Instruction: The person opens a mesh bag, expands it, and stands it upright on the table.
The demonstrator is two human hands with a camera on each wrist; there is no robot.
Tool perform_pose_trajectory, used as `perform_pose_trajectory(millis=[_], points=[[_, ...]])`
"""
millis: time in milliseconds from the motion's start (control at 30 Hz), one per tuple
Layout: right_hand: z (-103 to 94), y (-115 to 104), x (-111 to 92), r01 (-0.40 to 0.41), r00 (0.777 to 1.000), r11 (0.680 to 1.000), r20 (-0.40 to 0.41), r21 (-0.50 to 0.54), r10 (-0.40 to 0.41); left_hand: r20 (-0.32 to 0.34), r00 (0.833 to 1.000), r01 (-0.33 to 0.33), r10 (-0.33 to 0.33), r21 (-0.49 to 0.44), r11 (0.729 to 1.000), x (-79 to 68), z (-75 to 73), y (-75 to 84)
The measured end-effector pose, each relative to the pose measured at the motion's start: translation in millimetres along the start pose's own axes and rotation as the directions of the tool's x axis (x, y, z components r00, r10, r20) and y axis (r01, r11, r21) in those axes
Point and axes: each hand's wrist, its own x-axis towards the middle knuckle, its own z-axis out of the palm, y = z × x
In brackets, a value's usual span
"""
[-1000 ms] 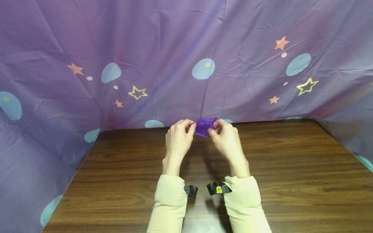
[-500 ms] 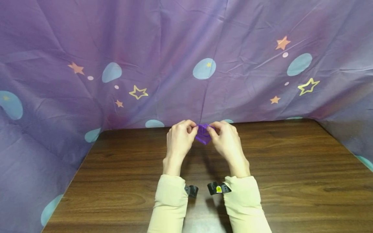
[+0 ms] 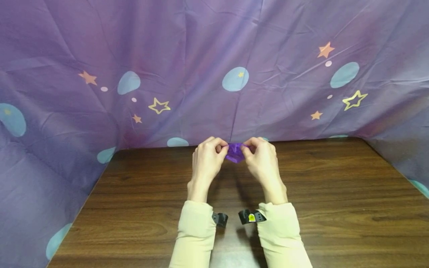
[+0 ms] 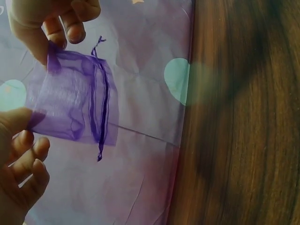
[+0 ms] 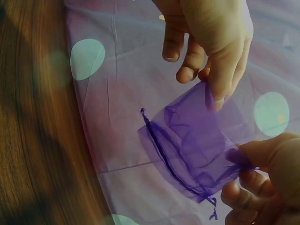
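A small sheer purple drawstring pouch (image 3: 235, 155) hangs between the two hands near the table's far edge. My left hand (image 3: 206, 163) pinches one corner between thumb and fingers, and my right hand (image 3: 263, 163) pinches the opposite one. In the left wrist view the pouch (image 4: 70, 101) is see-through, with both pinched corners at the end away from its cords. Its drawstring (image 5: 173, 166) runs across the lower, tableward end, and a short knotted tail sticks out at either side. The remaining fingers of both hands curl loosely beneath the thumbs.
A dark wood-grain table (image 3: 140, 208) lies under the forearms. Behind it hangs a purple curtain (image 3: 201, 56) printed with stars and pale blue ovals, continuing along both sides. Each wrist carries a black strap (image 3: 248, 217) projecting inward.
The pouch has swung down from a raised, tilted position to hang below the fingertips. Both hands keep their grip and have barely moved.
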Motion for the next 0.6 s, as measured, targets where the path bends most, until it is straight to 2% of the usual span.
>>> perform_pose_trajectory(millis=[67, 133, 200, 233, 300, 367, 400, 433, 467, 500, 533, 600], points=[[0.0, 0.7, 0.7, 0.010, 1.000, 1.000, -0.029, 0.029, -0.010, 0.016, 0.999, 0.032, -0.031, -0.016, 0.999, 0.0, -0.6, 0.3], [0.1, 1.8, 1.1, 0.015, 0.998, 0.998, -0.063, 0.063, -0.011, 0.073, 0.993, 0.097, -0.095, -0.023, 0.995, -0.7, -2.0, 0.8], [-0.2, 3.0, 1.7, 0.011, 0.995, 0.996, -0.096, 0.088, -0.003, 0.172, 0.971, 0.173, -0.169, -0.008, 0.985, -2.0, -3.2, 0.6], [-0.2, 3.9, 2.0, 0.008, 0.994, 0.995, -0.113, 0.098, 0.003, 0.240, 0.949, 0.211, -0.203, -0.008, 0.977, -2.9, -3.8, 0.5], [-0.6, 4.8, 2.6, 0.001, 0.990, 0.992, -0.142, 0.124, 0.016, 0.388, 0.888, 0.284, -0.248, -0.036, 0.958, -4.7, -4.0, -0.3], [-1.3, 4.9, 3.3, -0.002, 0.986, 0.988, -0.163, 0.151, 0.027, 0.516, 0.820, 0.351, -0.247, -0.114, 0.929, -6.3, -3.1, -1.0], [-1.6, 4.7, 3.5, -0.003, 0.985, 0.986, -0.170, 0.169, 0.032, 0.564, 0.792, 0.384, -0.234, -0.162, 0.909, -6.7, -2.1, -1.2], [-1.6, 4.6, 3.7, -0.005, 0.984, 0.982, -0.173, 0.186, 0.038, 0.599, 0.771, 0.415, -0.214, -0.219, 0.883, -7.1, -1.2, -1.0], [-1.8, 3.9, 3.9, -0.009, 0.984, 0.975, -0.170, 0.221, 0.047, 0.616, 0.763, 0.436, -0.195, -0.268, 0.859, -7.1, 0.6, -1.4], [-1.7, 3.7, 4.1, -0.014, 0.985, 0.965, -0.162, 0.263, 0.058, 0.620, 0.765, 0.446, -0.176, -0.312, 0.839, -7.0, 1.8, -1.2], [-1.6, 3.2, 4.4, -0.025, 0.986, 0.950, -0.146, 0.312, 0.074, 0.607, 0.779, 0.441, -0.160, -0.348, 0.827, -6.6, 3.2, -1.2], [-1.5, 2.3, 4.8, -0.080, 0.988, 0.900, -0.086, 0.428, 0.129, 0.553, 0.820, 0.410, -0.147, -0.389, 0.825, -5.6, 5.9, -1.7]])
